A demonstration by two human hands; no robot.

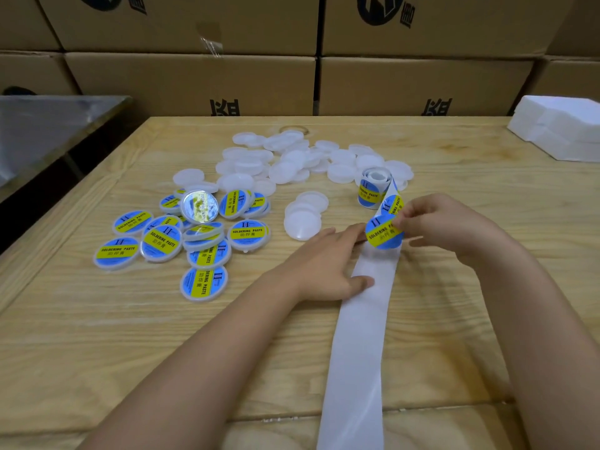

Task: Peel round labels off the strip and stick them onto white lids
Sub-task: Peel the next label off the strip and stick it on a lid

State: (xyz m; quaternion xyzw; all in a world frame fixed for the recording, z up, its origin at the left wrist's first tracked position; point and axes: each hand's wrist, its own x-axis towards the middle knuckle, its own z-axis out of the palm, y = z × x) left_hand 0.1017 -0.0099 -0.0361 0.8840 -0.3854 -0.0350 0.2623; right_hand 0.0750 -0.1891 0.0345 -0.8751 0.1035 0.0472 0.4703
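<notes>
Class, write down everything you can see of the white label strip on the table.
The strip is a long band of smooth white backing paper, lying flat on the wooden table from the picture's bottom edge up to a small roll beyond the hands. Its near stretch is bare. The left hand presses it down with straight fingers; the right hand pinches a blue-and-yellow round label partly peeled off it.

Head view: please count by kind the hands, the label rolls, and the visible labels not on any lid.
Hands: 2, left hand and right hand
Label roll: 1
Labels off lids: 3, pinched label, strip label, roll label
Total: 6
</notes>
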